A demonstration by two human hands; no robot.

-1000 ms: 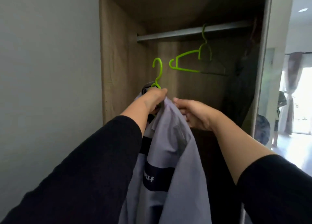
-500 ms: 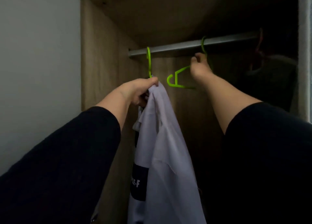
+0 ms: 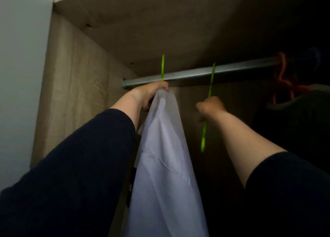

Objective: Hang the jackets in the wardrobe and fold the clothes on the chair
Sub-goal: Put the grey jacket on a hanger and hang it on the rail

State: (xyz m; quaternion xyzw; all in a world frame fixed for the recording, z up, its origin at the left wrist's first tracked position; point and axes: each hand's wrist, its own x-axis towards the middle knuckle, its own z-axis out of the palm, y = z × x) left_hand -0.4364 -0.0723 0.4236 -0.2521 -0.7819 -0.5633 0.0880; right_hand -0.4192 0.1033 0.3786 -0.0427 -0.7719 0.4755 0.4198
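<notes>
Left hand (image 3: 153, 92) grips the grey jacket (image 3: 164, 156) at its hanger neck – green hook (image 3: 162, 67) up at the wardrobe rail (image 3: 196, 74), jacket hanging below. Right hand (image 3: 210, 106) clamped on an empty green hanger (image 3: 204, 129) w/ its hook on the rail.

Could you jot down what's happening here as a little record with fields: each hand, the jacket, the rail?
Left hand: grips the pale jacket at its top, by a green hanger hook
Hook: level with the metal rail; whether it is seated, cannot tell
Right hand: holds an empty green hanger that hangs on the rail
Far right: dark garment on an orange hanger
</notes>
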